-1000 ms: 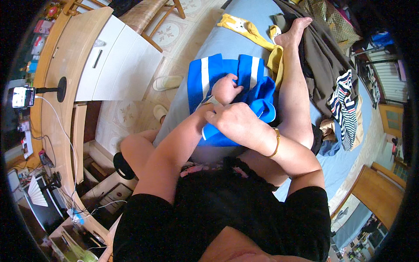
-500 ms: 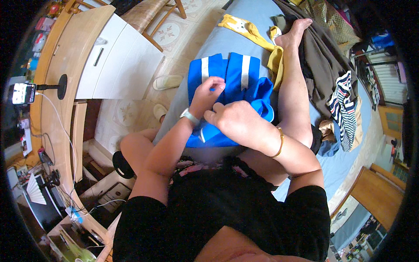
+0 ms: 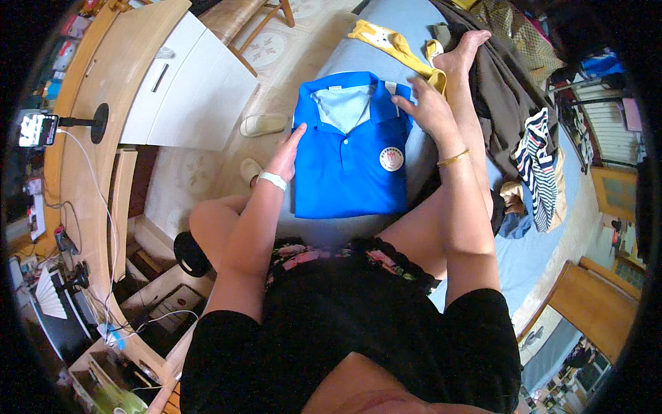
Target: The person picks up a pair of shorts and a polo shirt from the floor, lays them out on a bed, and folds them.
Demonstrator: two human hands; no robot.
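A blue polo shirt lies folded into a rectangle on the bed in front of me, collar at the far end and front side up. It has a buttoned placket, a pale inner lining and a round white badge on the right. Along the shirt's left edge rests my left hand, fingers stretched out and nothing gripped. My right hand is at the far right corner by the collar, thumb and fingers apart, the thumb close to the shirt's shoulder. A bit of white stripe shows beside that thumb.
Yellow patterned tights stretch across the bed beyond the shirt. On the right lie a dark brown cloth and a striped garment. A desk with a phone on a stand is at left; slippers lie on the floor.
The blue shirt has been turned over, so its collar and badged front now face up instead of the white-striped side. My hands have moved apart to its two sides.
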